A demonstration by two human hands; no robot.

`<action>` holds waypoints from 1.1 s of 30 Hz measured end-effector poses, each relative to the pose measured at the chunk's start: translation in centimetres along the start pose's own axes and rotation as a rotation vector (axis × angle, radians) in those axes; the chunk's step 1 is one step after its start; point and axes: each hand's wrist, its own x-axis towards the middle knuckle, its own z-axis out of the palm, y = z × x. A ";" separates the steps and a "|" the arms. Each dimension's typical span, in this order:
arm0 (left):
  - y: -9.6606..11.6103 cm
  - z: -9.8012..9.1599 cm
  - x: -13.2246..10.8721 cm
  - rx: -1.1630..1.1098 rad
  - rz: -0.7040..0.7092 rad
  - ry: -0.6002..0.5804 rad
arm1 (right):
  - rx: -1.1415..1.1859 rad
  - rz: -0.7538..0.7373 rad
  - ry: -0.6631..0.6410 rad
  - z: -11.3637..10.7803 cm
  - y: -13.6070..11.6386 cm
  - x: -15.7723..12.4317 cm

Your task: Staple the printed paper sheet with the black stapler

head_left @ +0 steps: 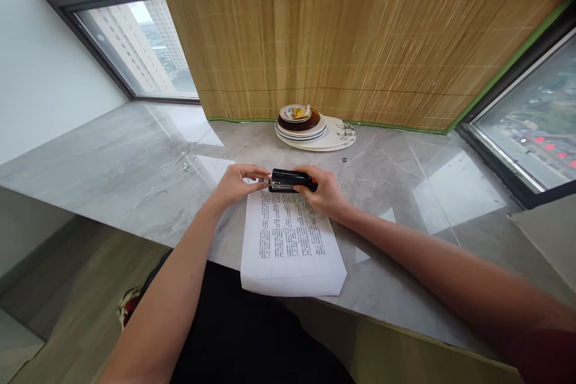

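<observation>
A black stapler (290,179) lies sideways just above the top end of a printed sheet of paper (292,240). My right hand (321,189) is closed around its right end, thumb below and fingers above. At the left end, the thumb and fingers of my left hand (240,183) pinch a small metal part that sticks out of the stapler; its exact shape is partly hidden by the fingertips. The paper lies under the stapler on the grey marble-look counter (382,162), and its lower end hangs over the front edge.
Stacked plates (300,132) stand at the back against a bamboo blind (315,42), with a small yellow packet (300,112) on top. A small dark piece (344,159) lies right of the stapler, small scraps (185,167) to the left. Windows flank the counter.
</observation>
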 end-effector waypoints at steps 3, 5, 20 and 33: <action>0.2 0.2 0.0 -0.035 -0.003 -0.003 | 0.030 0.006 0.007 0.0 0.1 0.0; 0.3 0.3 0.1 -0.043 0.006 -0.007 | 0.039 0.010 0.008 -0.1 0.1 0.0; 0.4 -1.2 -0.5 0.105 0.110 -0.066 | 0.190 0.059 0.004 -0.6 0.3 0.1; 0.7 1.6 -0.1 0.143 0.167 -0.054 | 0.190 -0.088 -0.084 -1.0 0.3 -0.1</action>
